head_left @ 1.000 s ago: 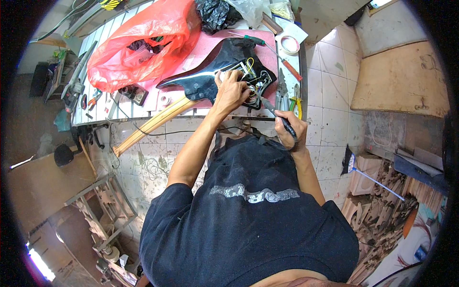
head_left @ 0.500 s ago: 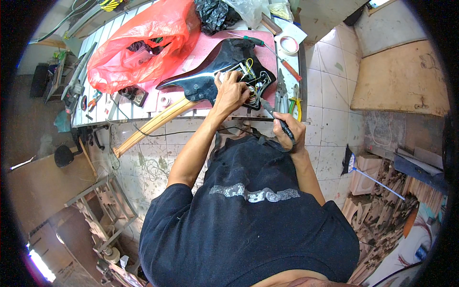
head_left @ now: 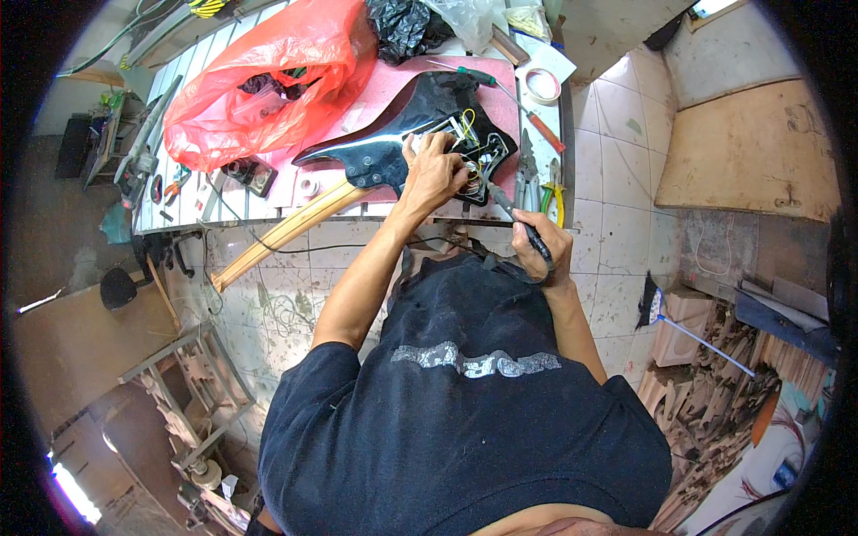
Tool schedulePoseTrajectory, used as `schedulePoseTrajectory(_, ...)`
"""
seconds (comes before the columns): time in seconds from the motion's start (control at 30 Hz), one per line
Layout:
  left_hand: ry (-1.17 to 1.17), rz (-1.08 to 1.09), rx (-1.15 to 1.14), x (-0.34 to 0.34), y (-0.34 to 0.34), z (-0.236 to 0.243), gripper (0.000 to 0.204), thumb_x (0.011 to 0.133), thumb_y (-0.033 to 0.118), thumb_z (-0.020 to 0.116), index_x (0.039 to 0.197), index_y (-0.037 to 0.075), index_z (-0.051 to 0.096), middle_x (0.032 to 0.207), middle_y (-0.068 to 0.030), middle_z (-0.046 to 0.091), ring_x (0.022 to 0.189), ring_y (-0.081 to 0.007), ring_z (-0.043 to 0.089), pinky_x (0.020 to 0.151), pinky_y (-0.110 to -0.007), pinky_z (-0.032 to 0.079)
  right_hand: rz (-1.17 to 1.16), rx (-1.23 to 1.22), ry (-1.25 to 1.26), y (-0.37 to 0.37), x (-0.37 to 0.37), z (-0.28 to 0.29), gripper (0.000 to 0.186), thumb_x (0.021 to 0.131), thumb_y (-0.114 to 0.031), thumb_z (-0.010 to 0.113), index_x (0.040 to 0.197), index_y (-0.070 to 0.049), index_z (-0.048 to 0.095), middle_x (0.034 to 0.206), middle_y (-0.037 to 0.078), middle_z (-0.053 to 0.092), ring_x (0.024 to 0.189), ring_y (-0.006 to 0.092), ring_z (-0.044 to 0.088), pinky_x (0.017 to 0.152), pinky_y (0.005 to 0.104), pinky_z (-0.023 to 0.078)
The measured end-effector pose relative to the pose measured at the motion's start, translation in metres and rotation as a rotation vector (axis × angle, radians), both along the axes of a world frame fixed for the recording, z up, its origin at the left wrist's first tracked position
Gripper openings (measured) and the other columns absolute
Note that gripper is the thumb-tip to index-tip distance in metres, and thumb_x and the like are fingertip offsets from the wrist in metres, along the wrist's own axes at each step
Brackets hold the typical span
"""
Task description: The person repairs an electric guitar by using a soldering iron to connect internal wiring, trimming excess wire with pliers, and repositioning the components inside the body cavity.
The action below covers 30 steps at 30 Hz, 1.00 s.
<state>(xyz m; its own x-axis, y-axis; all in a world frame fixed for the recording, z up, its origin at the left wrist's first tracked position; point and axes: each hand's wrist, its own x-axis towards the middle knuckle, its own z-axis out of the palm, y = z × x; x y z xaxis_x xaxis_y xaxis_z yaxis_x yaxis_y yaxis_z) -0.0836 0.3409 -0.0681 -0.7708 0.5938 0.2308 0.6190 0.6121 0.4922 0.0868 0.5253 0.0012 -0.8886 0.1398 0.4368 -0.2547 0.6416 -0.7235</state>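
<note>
A glossy black electric guitar (head_left: 366, 152) lies on a pink mat on the bench, its back facing up and its pale wooden neck (head_left: 290, 230) sticking out past the front edge. Thin yellow and white wires (head_left: 488, 154) show in its open control cavity. My left hand (head_left: 433, 175) rests over the body beside the cavity, fingers bent and drawn together; what they pinch is hidden. In my right hand (head_left: 550, 247) is a soldering iron (head_left: 529, 230) with a dark handle. Its tip points into the cavity near my left fingertips; exact contact is too small to tell.
A red plastic bag (head_left: 268, 89) covers the bench's left part. Screwdrivers (head_left: 543, 129), a tape roll (head_left: 542, 85) and yellow-green pliers (head_left: 557, 198) lie right of the guitar. A black cord (head_left: 331, 251) runs below the bench edge. Wood pieces (head_left: 693, 393) are piled at lower right.
</note>
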Motion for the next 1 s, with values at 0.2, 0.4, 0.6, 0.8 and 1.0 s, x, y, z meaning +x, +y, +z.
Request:
schedulePoseTrajectory(0.2, -0.018, -0.017, -0.001, -0.0004, -0.0017, 0.0044, 0.018, 0.08, 0.027, 0.075, 0.084, 0.01, 0.079, 0.125, -0.0093, 0.062, 0.128, -0.0276, 0.051, 0.114, -0.067, 0.018, 0.009, 0.009, 0.012, -0.0004, -0.0007, 0.0012, 0.016, 0.092, -0.009, 0.069, 0.102, 0.004, 0.07, 0.088, 0.016, 0.073, 0.07, 0.0248, 0.072, 0.065, 0.0329, 0.057)
schedulePoseTrajectory(0.4, -0.015, -0.037, -0.009, -0.0008, -0.0031, 0.0062, 0.017, 0.082, 0.028, 0.076, 0.086, 0.012, 0.081, 0.125, -0.0093, 0.061, 0.129, -0.0278, 0.05, 0.114, -0.066, 0.018, -0.002, -0.008, -0.003, -0.001, 0.0, 0.0009, 0.017, 0.092, -0.009, 0.069, 0.102, 0.003, 0.071, 0.087, 0.015, 0.073, 0.07, 0.0245, 0.072, 0.064, 0.0331, 0.057)
schedulePoseTrajectory(0.6, -0.003, -0.038, -0.021, -0.0012, -0.0028, 0.0027, 0.018, 0.082, 0.029, 0.076, 0.086, 0.013, 0.081, 0.125, -0.009, 0.061, 0.129, -0.0279, 0.05, 0.113, -0.066, 0.018, 0.0, -0.02, -0.015, -0.0014, 0.0012, 0.0001, 0.017, 0.091, -0.009, 0.069, 0.102, 0.003, 0.071, 0.086, 0.016, 0.074, 0.07, 0.0251, 0.073, 0.064, 0.0334, 0.057)
schedulePoseTrajectory(0.8, 0.001, -0.02, -0.021, 0.0, -0.0017, 0.0019, 0.017, 0.082, 0.029, 0.075, 0.085, 0.013, 0.08, 0.124, -0.0092, 0.061, 0.129, -0.0279, 0.051, 0.112, -0.068, 0.02, 0.006, -0.012, -0.057, -0.0014, 0.004, 0.0018, 0.018, 0.09, -0.009, 0.069, 0.104, 0.002, 0.07, 0.089, 0.018, 0.074, 0.075, 0.0287, 0.074, 0.068, 0.0355, 0.059)
schedulePoseTrajectory(1.0, 0.013, -0.006, -0.012, 0.0001, -0.0012, 0.0004, 0.017, 0.081, 0.028, 0.075, 0.084, 0.013, 0.08, 0.124, -0.0094, 0.061, 0.128, -0.0278, 0.051, 0.111, -0.069, 0.022, 0.011, -0.018, -0.063, -0.0031, 0.0049, 0.0015, 0.018, 0.09, -0.007, 0.069, 0.106, 0.001, 0.069, 0.092, 0.02, 0.075, 0.08, 0.0324, 0.075, 0.07, 0.0372, 0.06)
